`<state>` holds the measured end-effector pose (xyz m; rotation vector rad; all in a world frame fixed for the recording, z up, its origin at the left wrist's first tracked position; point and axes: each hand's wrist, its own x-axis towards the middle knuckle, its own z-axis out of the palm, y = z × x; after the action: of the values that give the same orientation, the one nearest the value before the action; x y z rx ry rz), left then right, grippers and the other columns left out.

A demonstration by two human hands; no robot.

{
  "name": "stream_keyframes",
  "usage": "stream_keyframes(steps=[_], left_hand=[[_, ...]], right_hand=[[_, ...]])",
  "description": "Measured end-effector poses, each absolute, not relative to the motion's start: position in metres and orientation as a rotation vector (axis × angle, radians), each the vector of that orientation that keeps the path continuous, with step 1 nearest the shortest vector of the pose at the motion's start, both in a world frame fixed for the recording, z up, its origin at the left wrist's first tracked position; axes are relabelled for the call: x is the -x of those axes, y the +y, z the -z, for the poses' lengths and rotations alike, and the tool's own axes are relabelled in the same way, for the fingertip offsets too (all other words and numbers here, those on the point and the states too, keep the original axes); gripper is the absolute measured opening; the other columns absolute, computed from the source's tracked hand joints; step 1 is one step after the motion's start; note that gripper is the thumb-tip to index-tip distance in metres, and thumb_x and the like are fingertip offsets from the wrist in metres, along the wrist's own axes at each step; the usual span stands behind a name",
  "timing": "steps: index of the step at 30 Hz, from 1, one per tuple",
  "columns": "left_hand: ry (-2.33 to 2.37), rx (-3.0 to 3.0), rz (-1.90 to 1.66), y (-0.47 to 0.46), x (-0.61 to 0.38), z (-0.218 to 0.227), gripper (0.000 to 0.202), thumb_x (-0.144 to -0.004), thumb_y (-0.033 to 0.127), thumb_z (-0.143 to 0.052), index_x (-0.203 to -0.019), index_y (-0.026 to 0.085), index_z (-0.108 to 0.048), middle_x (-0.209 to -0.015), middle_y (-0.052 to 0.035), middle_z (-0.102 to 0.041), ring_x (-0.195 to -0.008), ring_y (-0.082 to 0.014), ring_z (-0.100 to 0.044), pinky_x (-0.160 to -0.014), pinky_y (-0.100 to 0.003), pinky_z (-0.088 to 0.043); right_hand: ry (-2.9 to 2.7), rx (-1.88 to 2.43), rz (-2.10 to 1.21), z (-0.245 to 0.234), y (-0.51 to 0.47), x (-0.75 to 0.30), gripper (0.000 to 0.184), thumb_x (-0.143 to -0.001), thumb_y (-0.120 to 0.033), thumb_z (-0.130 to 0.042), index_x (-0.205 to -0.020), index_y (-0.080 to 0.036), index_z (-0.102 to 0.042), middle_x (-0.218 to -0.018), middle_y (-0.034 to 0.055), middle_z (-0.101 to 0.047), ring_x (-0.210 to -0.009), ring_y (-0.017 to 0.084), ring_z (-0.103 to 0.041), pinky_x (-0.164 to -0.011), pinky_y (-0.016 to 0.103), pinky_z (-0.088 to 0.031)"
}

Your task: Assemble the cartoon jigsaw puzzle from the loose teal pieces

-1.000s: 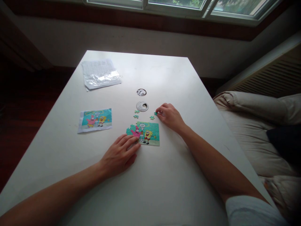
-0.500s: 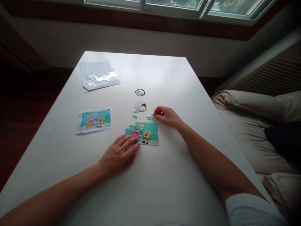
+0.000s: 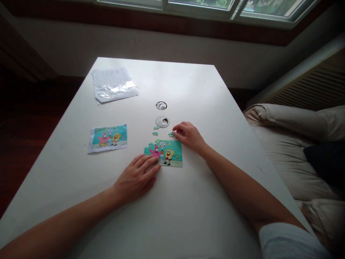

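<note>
My left hand (image 3: 138, 173) lies flat with fingers stretched, its fingertips on the lower left part of a partly assembled jigsaw puzzle (image 3: 176, 147). The puzzle shows a pink starfish, a grey-green figure and a yellow sponge character on turquoise; its upper left edge is jagged. Beyond its top right corner is my right hand (image 3: 188, 136), thumb and index finger a little apart at a turquoise puzzle piece (image 3: 170, 134). Whether a second piece lies under these fingertips is hard to make out. Two more loose pieces, one puzzle piece (image 3: 156, 128) behind another puzzle piece (image 3: 155, 133), lie above the puzzle.
A picture sheet (image 3: 107, 138) with the same scene in a clear wrapper lies to the left. Farther back are papers in a plastic bag (image 3: 115, 86). Two round inserts, a near one (image 3: 159, 121) and a far one (image 3: 161, 105), sit in the white table (image 3: 188, 201). A beige sofa (image 3: 285, 154) stands right.
My right hand has shifted slightly left toward the loose piece, and its pinching thumb and index finger have parted. My left hand stays on the puzzle.
</note>
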<state>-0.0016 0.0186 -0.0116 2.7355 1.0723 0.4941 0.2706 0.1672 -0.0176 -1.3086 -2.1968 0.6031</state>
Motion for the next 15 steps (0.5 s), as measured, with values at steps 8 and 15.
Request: stream_keyframes(steps=[8,15], left_hand=[[1.076,-2.748,-0.475,0.0190,0.0008,0.0106,0.036,-0.096,0.022,-0.054,-0.130,0.017,-0.061,-0.144,-0.0143,-0.056,-0.132,-0.0313,-0.050,-0.114,-0.053,-0.040],[1.083,-2.745,-0.462,0.0181,0.0010,0.0108,0.035,-0.096,0.022,-0.053,-0.130,0.017,-0.061,-0.144,-0.0143,-0.055,-0.132,-0.0306,-0.050,-0.114,-0.053,-0.041]], right_hand=[[-2.270,1.376,-0.488,0.0132,0.1626,-0.2693,0.012,-0.084,-0.025,-0.068,-0.096,-0.023,-0.068,-0.092,0.0056,-0.059,-0.091,0.022,-0.053,-0.081,0.035,-0.043],[-2.327,1.378,-0.459,0.0116,0.1601,-0.2673,0.012,-0.089,-0.031,-0.067,-0.099,-0.024,-0.068,-0.095,0.0064,-0.058,-0.095,0.024,-0.052,-0.084,0.037,-0.044]])
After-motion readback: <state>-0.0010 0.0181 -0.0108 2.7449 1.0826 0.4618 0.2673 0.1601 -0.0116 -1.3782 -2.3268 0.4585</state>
